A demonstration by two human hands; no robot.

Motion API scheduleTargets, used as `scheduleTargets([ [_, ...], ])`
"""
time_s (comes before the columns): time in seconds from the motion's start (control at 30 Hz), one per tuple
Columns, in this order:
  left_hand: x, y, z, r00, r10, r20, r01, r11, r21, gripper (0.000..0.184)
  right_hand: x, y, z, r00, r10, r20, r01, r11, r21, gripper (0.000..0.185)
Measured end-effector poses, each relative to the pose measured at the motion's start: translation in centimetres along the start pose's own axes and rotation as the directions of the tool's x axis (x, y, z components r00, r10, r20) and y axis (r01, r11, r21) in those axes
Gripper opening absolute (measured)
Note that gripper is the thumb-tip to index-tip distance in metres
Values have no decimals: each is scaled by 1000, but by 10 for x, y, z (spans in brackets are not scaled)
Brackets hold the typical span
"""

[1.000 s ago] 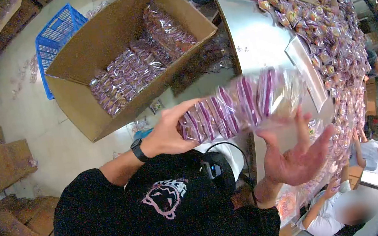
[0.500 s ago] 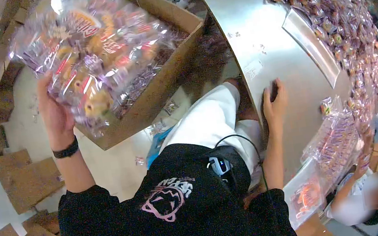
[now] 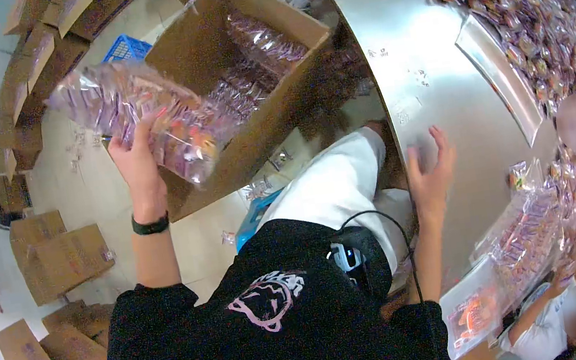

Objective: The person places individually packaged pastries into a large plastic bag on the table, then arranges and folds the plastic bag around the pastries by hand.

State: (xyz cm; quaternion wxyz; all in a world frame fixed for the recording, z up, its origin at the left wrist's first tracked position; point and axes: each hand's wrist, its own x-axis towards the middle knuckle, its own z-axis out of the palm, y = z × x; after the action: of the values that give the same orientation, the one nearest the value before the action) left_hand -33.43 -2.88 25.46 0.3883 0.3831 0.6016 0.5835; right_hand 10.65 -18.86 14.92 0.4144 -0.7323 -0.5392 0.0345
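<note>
My left hand [image 3: 137, 168] is closed on the edge of a clear plastic bag [image 3: 118, 101] filled with small wrapped snacks. The bag hangs tilted over the near left side of an open cardboard box [image 3: 263, 135]. Inside that box lie more bags of wrapped snacks [image 3: 265, 39], partly covered by the held one. My right hand [image 3: 435, 170] rests at the near edge of a metal table [image 3: 432, 104], fingers apart, with nothing in it.
Heaped loose wrapped snacks [image 3: 522, 14] cover the table's far side, beside a metal plate [image 3: 497, 73]. Another filled bag [image 3: 524, 239] and printed bags [image 3: 473, 316] lie at the table's near end, close to another person [image 3: 545, 332]. Cardboard boxes [image 3: 68, 262] and a blue basket [image 3: 127, 48] stand on the floor.
The bag in my left hand has swung from its printed face to a more edge-on tilt and come lower, nearer the box. More of the box's inside shows. My right hand's fingers have spread.
</note>
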Motion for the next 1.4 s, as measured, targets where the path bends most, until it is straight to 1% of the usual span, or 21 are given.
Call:
scheduleTargets([
  [0.1,-58,17,39,984,177,-15,-177,971,-163,72,15,-100,11,958,-284,36,253,899,358,90],
  [0.17,-97,42,63,970,174,168,-151,979,-138,88,26,-141,35,857,-515,13,452,764,460,99],
  [0.27,-137,60,100,889,181,420,31,892,-451,88,46,-126,48,692,-670,-269,709,561,428,45],
  [0.3,-141,66,112,854,196,482,84,863,-499,86,49,-132,26,700,-610,-371,713,569,410,20],
  [0.33,-143,68,123,814,214,539,142,828,-543,84,40,-118,13,774,-519,-363,629,569,529,16],
  [0.4,-147,56,147,721,139,678,328,795,-511,68,14,-54,-39,967,-256,15,206,810,549,46],
  [0.43,-148,50,160,658,71,750,450,761,-467,58,17,-49,-63,964,-259,-58,264,908,325,53],
  [0.47,-144,40,184,651,155,743,323,829,-457,50,22,-44,-86,951,-279,-134,291,954,73,60],
  [0.53,-119,7,239,724,463,511,-364,886,-287,67,12,-6,-127,948,1,-319,45,990,135,71],
  [0.57,-105,-3,260,706,567,424,-530,820,-216,82,-5,36,-137,884,320,-340,-136,873,469,75],
  [0.6,-93,-5,275,598,707,377,-738,670,-84,89,-14,57,-144,842,439,-313,-159,756,635,76],
  [0.63,-80,-19,296,553,683,478,-673,704,-228,90,-24,77,-152,786,551,-281,-151,611,777,77],
  [0.77,-98,-10,327,399,387,832,-55,915,-399,85,-31,114,-176,776,334,-536,111,764,636,66],
  [0.9,-98,1,344,350,313,883,-248,940,-235,64,24,0,-198,806,140,-575,269,778,568,48],
  [1.0,-96,18,367,424,524,738,45,802,-595,57,22,27,-221,811,234,-536,71,870,488,37],
  [1.07,-90,34,375,314,599,737,-93,792,-604,42,16,22,-215,836,227,-499,-99,958,269,21],
  [1.13,-91,51,379,206,655,727,-154,755,-637,35,14,18,-214,850,14,-527,43,994,96,16],
  [1.17,-88,56,381,126,672,729,-313,725,-614,28,12,14,-213,845,-51,-533,72,997,19,16],
  [1.2,-87,54,379,128,646,753,-300,749,-591,27,9,12,-212,839,-113,-533,98,994,-57,17],
  [1.33,-73,35,372,190,484,854,-215,869,-445,26,-8,25,-187,785,287,-549,-92,930,355,44],
  [1.4,-66,25,376,213,427,879,-174,901,-396,26,-14,33,-184,768,361,-529,-129,896,424,50],
])
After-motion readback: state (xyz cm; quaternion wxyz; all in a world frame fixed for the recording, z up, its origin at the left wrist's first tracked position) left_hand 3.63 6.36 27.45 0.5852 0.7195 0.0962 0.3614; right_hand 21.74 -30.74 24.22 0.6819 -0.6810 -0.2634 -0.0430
